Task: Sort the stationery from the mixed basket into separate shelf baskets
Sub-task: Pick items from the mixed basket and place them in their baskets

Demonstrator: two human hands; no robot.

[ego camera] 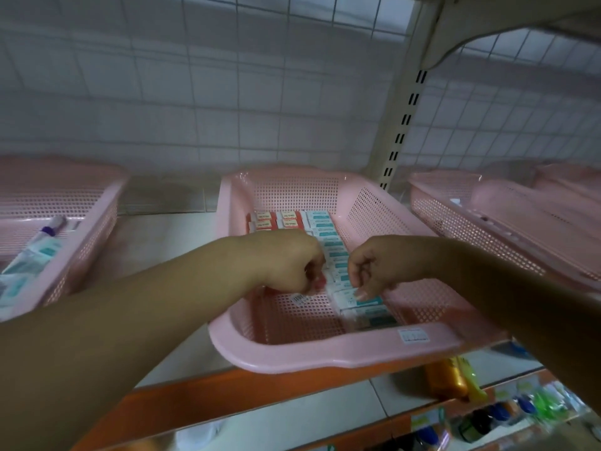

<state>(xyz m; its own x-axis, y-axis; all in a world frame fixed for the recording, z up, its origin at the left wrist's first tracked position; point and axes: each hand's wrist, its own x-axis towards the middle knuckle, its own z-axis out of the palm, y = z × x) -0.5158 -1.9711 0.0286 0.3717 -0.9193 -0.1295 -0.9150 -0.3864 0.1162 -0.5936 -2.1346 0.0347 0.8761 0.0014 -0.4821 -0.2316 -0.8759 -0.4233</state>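
Reaching from the near rim into the middle basket (341, 353) on the white shelf (156, 242), both arms in. Left hand (286, 262) curled tight, pinching what looks like a small red box (320, 281) at the fingertips, the grip partly hidden behind the knuckles. Right hand (383, 265) curled too, thumb and fingertips nipping the top edge of a teal box (370, 302) near the front. Hands side by side over the basket's middle, almost touching.

Row of teal boxes (331, 245) just right of centre, long axis running front to back, away from the body. Right hand directly over its near end, so the nearer one for tidying it. Red boxes (263, 219) in two short columns at the back left, beyond the left hand: probably the home for the pinched one, calling for a short reach forward. Barcode label (300, 299) lying on the basket floor under the left hand.

Basket of pink plastic, rectangular, with perforated walls and floor and a smooth rolled rim. Boxes small, flat, glossy, hard-edged, likely to slide or tip at a nudge. Matching left basket (97, 203) holding a purple-capped pen (48, 230); right basket (455, 222) alongside.
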